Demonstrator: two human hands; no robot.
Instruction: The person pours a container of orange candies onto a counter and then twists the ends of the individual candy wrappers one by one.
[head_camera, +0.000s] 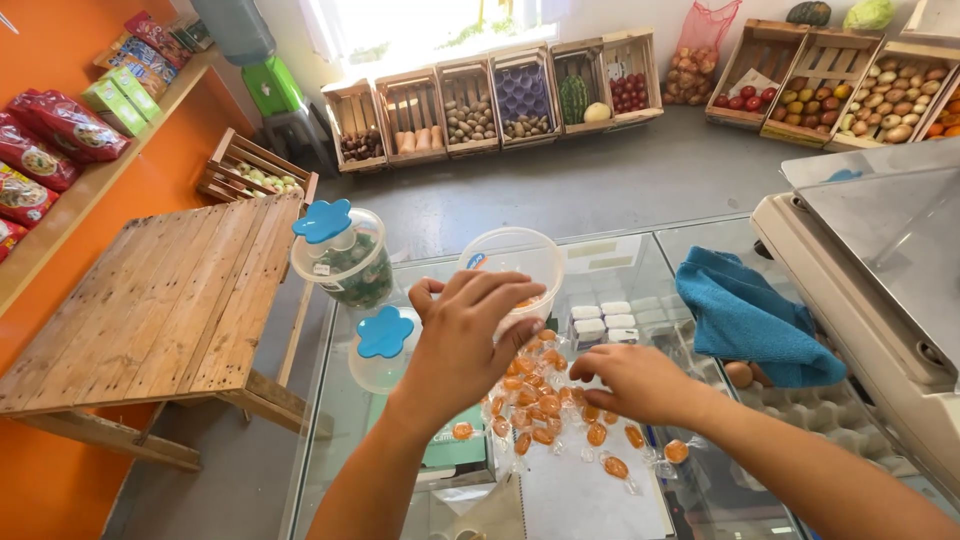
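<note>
**Candy refill, mid-gather: sweets on the glass, jar tipped above them**

Near: right hand (640, 385) flat over the pile, fingers curled loosely down onto wrapped candies (545, 405). Whether it has pinched any I cannot tell; knuckles hide the tips. Candies are small orange ovals in clear twisted film, scattered on the glass counter (340, 400), a few strays toward the right.

Just above: left hand (465, 335) wrapped around the clear plastic jar (515, 262), fingers closed on its wall, mouth tilted toward the pile. Thin, glossy, round tub; one or two candies visible inside.

My read: loading step, most of the pile still outside. Next move calls for a scoop or pinch of slippery film wrappers, with the jar mouth held low and close.

Beside it: blue flower-shaped lid (385, 332) on a second tub, another lidded jar (345, 255) with dark green contents. Blue cloth (750, 315), soft and rumpled, right; scale housing (880, 260), smooth and hard.

Far: rough plank table (150, 300), wooden produce crates (500, 95) along the wall.
</note>
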